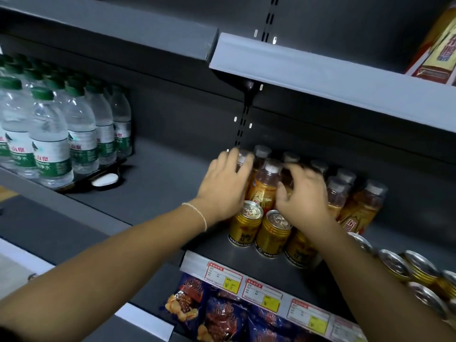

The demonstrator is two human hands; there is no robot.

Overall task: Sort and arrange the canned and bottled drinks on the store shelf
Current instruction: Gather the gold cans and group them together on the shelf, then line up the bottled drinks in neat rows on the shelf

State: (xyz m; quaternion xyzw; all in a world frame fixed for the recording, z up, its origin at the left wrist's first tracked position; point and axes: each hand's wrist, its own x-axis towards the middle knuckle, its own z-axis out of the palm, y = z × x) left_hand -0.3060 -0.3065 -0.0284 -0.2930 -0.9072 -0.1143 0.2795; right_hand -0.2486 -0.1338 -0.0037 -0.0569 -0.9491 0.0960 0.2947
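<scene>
Orange drink bottles with grey caps (267, 183) stand in rows on the dark shelf (172, 188). In front of them stand three gold cans (246, 223). My left hand (227, 186) wraps round the leftmost bottle (243, 157) at the end of the row. To its right, my right hand (304, 193) curls its fingers round a bottle (286, 177) in the second row; the hand is blurred and hides most of that bottle. More orange bottles (365, 206) stand to the right of my right hand.
Green-capped water bottles (49, 134) fill the shelf's left end, with a bare stretch between them and the orange bottles. More gold cans (394, 265) lie low on the right. Price tags (223, 277) line the shelf edge above snack bags (222, 314). An upper shelf (320, 75) overhangs.
</scene>
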